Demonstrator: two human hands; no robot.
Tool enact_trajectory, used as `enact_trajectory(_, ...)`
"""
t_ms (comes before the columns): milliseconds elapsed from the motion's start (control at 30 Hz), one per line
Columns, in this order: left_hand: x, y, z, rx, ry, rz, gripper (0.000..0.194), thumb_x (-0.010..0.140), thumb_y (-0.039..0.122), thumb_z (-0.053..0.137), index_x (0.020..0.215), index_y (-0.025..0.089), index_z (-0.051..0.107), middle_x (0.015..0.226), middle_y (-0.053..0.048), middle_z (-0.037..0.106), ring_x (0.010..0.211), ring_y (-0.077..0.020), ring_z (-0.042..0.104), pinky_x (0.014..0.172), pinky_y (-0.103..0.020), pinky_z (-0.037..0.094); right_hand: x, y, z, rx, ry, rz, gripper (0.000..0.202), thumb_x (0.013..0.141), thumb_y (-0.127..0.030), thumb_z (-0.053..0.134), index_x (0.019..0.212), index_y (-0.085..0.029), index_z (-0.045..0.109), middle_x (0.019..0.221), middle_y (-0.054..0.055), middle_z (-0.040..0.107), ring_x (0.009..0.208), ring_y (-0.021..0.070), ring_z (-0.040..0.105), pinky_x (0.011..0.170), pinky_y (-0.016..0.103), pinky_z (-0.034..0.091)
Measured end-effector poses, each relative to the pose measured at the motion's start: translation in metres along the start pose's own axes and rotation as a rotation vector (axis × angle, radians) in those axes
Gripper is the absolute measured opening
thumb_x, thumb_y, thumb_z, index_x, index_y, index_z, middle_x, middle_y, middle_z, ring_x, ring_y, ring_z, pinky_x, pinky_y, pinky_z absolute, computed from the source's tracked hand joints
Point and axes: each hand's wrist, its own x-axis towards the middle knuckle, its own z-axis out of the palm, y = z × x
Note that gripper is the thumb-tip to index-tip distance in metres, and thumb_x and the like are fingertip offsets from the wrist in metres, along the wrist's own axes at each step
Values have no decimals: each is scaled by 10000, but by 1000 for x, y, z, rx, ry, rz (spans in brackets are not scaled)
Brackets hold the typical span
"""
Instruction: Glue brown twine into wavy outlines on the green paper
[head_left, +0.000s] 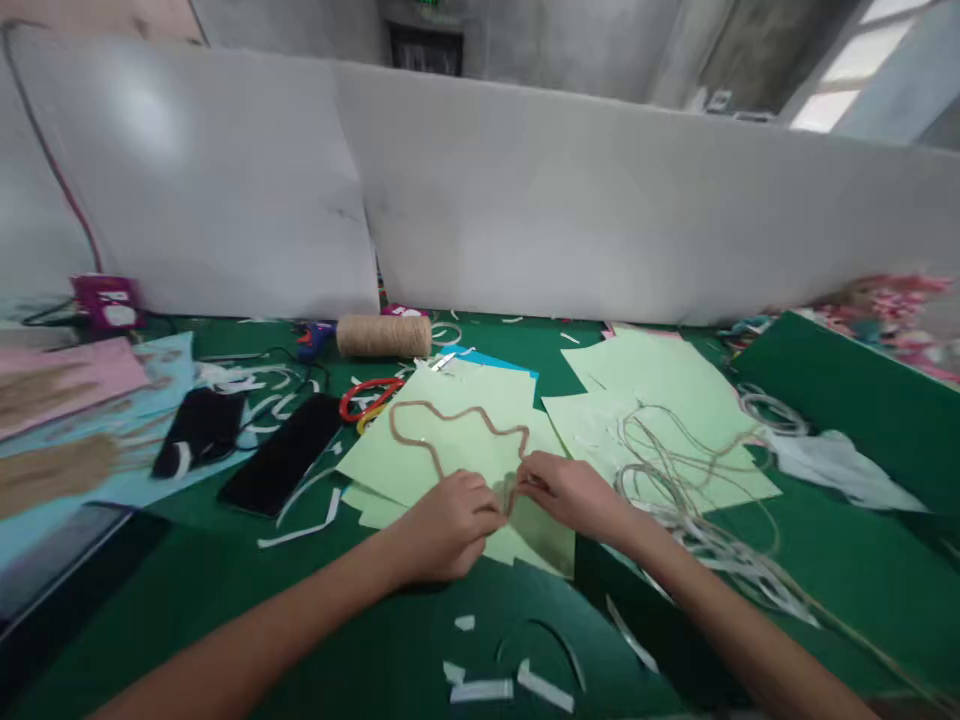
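Both hands pinch the twine loop (pixel 450 425) where its ends meet on the pale green paper (pixel 420 460): left hand (pixel 442 525) at seven o'clock, right hand (pixel 574 495) at four (press gently, keeping the curve flat).

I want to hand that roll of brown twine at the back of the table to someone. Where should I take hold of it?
Grip the roll of brown twine around its middle, coming from above with fingers across its width. It lies on its side on the green table, long axis left to right, so the curved top is free. A blue tool lies close by its left end, making an end grip awkward.
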Motion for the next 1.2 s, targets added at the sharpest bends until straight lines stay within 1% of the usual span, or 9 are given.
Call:
enact_trajectory(100,-1,0,0,27,-18,-17,250,749,73,492,968,157,581,902,-71,602,848,-210,484,740,-351,383,15,2,-6,4,-91,30,52,834,-205,527,838,-197,579,774,-1,606,678,124,522,571,207,284)
enact_trajectory(200,-1,1,-1,43,-32,-20,282,742,71,501,1001,157,569,896,-75,593,853,-215,478,731,-349,385,24,3,-7,9,-123,31,25,806,-199,544,808,-201,569,736,-11,590,644,120,498,546,206,261)
enact_trajectory(300,-1,2,-3,44,-27,-10,321,736,50,491,1034,150,556,898,-78,595,872,-219,478,741,-351,388,26,4,-5,17,-110,22,13,797,-201,548,785,-200,552,732,-11,581,637,119,481,540,208,247)
enact_trajectory(567,0,7,-3,115,-4,-4,315,770,33,432,1048,122,553,892,-97,592,853,-216,481,792,-373,409,25,9,-1,107,-91,11,55,820,-240,540,782,-200,542,708,-19,576,626,113,479,543,212,254)
enact_trajectory(700,1,11,-1,222,-16,7,324,778,49,409,1062,90,560,861,-114,585,808,-220,485,754,-385,429,25,11,0,111,-78,-4,37,804,-221,550,774,-200,545,714,-21,588,628,109,481,543,209,255)
enact_trajectory(800,2,12,2,293,-25,5,333,791,34,391,1070,94,562,858,-113,589,804,-213,498,754,-380,438,24,13,1,102,-71,0,29,798,-221,557,777,-204,545,722,-22,594,631,108,484,545,208,253)
enact_trajectory(933,1,13,5,356,32,22,316,833,44,372,1079,92,563,877,-112,602,833,-210,525,803,-396,435,23,14,3,94,-67,-2,37,811,-236,551,788,-209,543,722,-23,595,633,108,488,546,207,252)
enact_trajectory(1067,2,14,7,398,105,25,331,835,34,366,1095,81,564,863,-103,610,840,-205,538,863,-419,410,23,14,3,101,-61,0,43,814,-238,551,786,-207,544,724,-22,595,630,106,486,548,206,255)
enact_trajectory(1200,0,15,9,381,100,12,344,817,32,379,1096,90,571,875,-104,610,847,-210,530,881,-427,403,23,14,2,112,-55,5,39,802,-223,557,773,-203,542,711,-24,581,625,105,477,547,207,254)
